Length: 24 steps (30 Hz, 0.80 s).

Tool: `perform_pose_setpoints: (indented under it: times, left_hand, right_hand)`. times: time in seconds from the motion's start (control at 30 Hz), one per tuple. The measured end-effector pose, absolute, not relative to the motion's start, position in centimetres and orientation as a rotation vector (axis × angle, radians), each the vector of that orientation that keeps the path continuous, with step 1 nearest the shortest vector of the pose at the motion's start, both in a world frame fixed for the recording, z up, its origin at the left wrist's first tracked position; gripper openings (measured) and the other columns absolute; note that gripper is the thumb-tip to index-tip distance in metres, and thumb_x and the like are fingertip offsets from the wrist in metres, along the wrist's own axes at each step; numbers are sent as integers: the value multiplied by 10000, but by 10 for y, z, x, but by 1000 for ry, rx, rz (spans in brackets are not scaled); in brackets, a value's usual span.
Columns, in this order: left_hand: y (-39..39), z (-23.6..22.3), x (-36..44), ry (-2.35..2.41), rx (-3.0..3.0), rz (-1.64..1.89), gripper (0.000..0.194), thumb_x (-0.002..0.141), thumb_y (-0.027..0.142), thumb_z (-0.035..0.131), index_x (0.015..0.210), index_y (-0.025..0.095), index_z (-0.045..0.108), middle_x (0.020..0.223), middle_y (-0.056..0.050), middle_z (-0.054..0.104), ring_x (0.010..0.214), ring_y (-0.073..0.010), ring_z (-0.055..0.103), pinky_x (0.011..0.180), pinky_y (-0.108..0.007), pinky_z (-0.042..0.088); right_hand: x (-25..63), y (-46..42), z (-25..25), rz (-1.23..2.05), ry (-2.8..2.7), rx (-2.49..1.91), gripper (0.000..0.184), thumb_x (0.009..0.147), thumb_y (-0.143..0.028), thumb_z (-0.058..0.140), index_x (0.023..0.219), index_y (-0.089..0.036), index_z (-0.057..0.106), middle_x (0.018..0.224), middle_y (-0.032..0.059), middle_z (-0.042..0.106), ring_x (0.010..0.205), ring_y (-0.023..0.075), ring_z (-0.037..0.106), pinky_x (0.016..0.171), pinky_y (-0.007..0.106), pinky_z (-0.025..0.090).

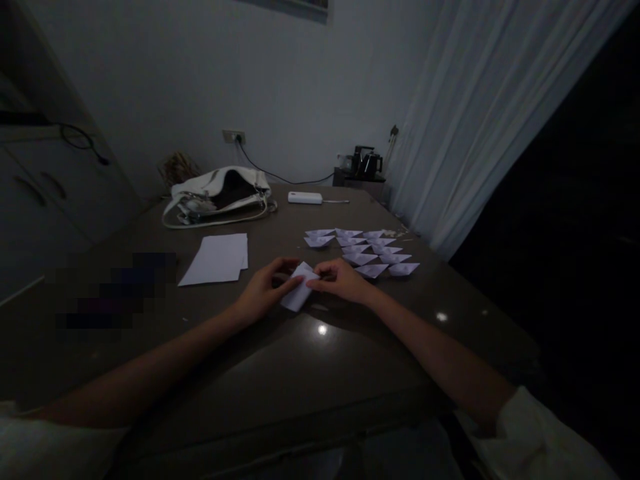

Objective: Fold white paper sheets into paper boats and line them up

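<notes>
A small piece of folded white paper (297,297) is held between my two hands, just above the dark table (280,373). My left hand (265,288) pinches its left side, with the thumb lying on top. At its upper right edge, my right hand (343,280) grips the paper between thumb and fingers. Just beyond my right hand stand several folded paper boats (371,271) in loose rows. To the left of my left hand lies a stack of white paper sheets (215,260).
A white handbag (220,190) rests at the back left of the table. Near the back edge lies a white power bank-like device (305,198) with a short cable. A black kettle (371,164) stands on a low cabinet behind. A pale curtain (450,113) hangs on the right.
</notes>
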<state>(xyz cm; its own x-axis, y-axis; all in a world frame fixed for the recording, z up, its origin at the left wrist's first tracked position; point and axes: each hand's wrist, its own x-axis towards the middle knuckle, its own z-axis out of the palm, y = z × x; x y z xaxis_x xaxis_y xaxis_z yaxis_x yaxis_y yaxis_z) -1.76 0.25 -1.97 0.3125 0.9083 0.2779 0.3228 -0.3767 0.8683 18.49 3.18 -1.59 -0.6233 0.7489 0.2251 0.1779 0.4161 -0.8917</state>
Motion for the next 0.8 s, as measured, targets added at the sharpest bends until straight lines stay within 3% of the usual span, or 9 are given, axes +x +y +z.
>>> perform_pose_setpoints:
  times: [0.23, 0.4, 0.5, 0.8]
  left_hand:
    - [-3, -13, -18, 1057, 1938, 989, 529, 839, 416, 541, 1298, 165, 469, 862, -49, 672, 736, -187, 636, 614, -260, 489]
    - [-2, -14, -15, 1033, 1801, 1023, 405, 796, 415, 590, 1084, 132, 551, 804, -51, 658, 718, -182, 623, 591, -245, 473]
    - [-2, -14, -15, 1034, 1747, 1068, 350, 760, 401, 636, 991, 154, 544, 739, -14, 628, 676, -162, 609, 570, -228, 459]
    - [-1, -14, -16, 1040, 1719, 1061, 382, 744, 431, 657, 982, 137, 599, 772, -40, 677, 704, -178, 639, 594, -247, 480]
  right_hand:
    - [182, 30, -17, 1319, -1857, -693, 282, 725, -287, 684, 927, -170, 526, 847, 23, 625, 722, 127, 593, 637, 237, 453]
    - [183, 31, -18, 1325, -1850, -735, 397, 735, -268, 679, 1080, -197, 494, 794, -2, 622, 702, 130, 606, 659, 254, 470]
    - [183, 32, -19, 1341, -1847, -702, 376, 749, -252, 666, 1088, -186, 515, 878, 31, 647, 764, 137, 619, 703, 266, 478]
    - [183, 31, -19, 1370, -1839, -686, 350, 761, -239, 655, 1084, -170, 538, 950, 61, 668, 818, 150, 636, 739, 284, 489]
